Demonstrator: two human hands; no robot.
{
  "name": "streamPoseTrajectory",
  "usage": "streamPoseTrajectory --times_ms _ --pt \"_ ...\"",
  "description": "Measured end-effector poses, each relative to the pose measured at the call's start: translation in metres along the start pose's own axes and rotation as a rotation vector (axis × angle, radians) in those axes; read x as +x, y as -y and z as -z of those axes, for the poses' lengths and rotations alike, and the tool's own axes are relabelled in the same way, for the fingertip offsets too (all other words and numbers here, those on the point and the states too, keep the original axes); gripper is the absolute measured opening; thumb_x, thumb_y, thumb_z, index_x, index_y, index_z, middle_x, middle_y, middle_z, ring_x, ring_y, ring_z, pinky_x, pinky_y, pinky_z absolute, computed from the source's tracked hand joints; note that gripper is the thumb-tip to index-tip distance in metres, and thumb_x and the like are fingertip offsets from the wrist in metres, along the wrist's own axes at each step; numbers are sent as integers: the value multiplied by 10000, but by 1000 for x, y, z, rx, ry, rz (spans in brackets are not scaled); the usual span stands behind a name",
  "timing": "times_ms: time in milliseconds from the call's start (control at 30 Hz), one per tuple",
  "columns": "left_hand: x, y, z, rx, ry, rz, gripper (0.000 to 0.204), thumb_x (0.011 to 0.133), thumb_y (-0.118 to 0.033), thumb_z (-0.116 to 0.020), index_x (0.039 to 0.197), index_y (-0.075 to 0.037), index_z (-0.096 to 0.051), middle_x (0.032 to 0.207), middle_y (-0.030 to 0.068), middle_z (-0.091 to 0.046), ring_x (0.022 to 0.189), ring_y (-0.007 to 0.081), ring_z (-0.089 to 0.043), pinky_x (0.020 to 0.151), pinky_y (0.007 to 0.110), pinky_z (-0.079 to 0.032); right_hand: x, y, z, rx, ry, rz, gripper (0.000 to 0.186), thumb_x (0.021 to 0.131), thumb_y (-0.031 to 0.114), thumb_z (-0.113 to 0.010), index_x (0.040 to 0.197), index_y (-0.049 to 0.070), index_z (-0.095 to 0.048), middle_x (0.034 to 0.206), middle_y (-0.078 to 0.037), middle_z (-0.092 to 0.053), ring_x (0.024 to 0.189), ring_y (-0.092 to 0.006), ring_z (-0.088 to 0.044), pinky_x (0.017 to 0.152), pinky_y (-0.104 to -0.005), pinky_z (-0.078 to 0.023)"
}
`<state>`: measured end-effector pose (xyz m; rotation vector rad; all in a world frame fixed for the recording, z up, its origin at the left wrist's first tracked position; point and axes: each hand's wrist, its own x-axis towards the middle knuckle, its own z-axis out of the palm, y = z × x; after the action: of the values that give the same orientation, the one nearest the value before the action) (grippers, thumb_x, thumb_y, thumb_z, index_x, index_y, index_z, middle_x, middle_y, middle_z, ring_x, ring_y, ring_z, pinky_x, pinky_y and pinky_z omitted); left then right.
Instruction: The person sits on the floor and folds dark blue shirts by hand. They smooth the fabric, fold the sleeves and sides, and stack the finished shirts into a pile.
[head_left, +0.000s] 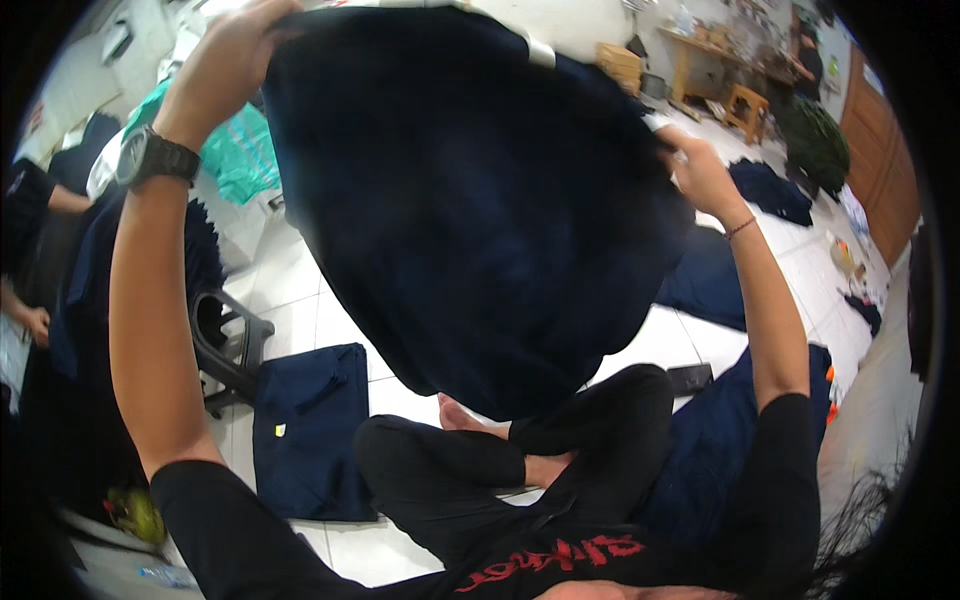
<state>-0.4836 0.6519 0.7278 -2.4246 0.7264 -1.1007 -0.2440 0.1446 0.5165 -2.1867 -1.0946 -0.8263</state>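
I hold a large dark navy fabric piece (470, 200) raised and spread in front of me. My left hand (225, 60), with a watch on its wrist, is closed on its top left corner. My right hand (695, 170), with a thin bracelet, is closed on its right edge. Below, beside my crossed legs, a folded navy piece (310, 450) with a small yellow label lies on the tiles at left. More navy fabric (680, 460) lies at right with a dark flat object (688, 378).
A co-worker's hand (35, 322) is at the far left by piled navy fabric, near a black chair (235, 335) and green plastic (240, 150). At back right are a wooden bench (690, 40), stool (748, 110), another person (808, 65), fabric heaps (770, 190) and a door (865, 150).
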Motion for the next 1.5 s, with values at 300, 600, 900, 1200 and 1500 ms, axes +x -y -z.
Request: streamPoseTrajectory --times_ms 300,600,900,1200,1500 --pt "41 9 0 76 -177 23 251 1030 -15 -601 1273 17 -652 1186 185 -719 1088 348 -718 983 402 -552 -23 -24 3 -27 -133 72 244 1022 -21 -616 1261 8 -651 1114 -196 -739 1034 -264 -673 996 -369 -520" --pt "84 6 54 252 -235 -7 252 1033 20 -577 1269 21 -664 1229 196 -713 1180 400 -695 1046 428 -532 -27 -23 -39 777 116 -203 274 1115 154 -613 1343 2 -606 1325 -99 -707 1172 -214 -663 1061 -351 -512" --pt "63 32 65 282 -112 -18 220 1067 -12 -547 1249 27 -664 1200 218 -715 1142 419 -707 995 440 -539 -34 55 -78 448 334 155 202 1074 141 -606 1242 29 -605 1066 -194 -696 1076 -307 -699 991 -421 -529" --pt "28 23 26 21 -53 160 238 1034 52 -537 1249 34 -639 1169 188 -696 1089 338 -693 976 388 -527 -25 27 -68 323 15 -115 239 1044 137 -638 1280 102 -655 1102 -209 -775 1063 -404 -748 914 -463 -574" --pt "42 29 36 197 -10 213 336 1057 32 -561 1377 -2 -657 1314 186 -719 1222 331 -706 1058 420 -542 -22 5 -25 406 45 -88 241 1115 182 -612 1326 66 -632 1104 -151 -747 1091 -264 -709 978 -398 -535"
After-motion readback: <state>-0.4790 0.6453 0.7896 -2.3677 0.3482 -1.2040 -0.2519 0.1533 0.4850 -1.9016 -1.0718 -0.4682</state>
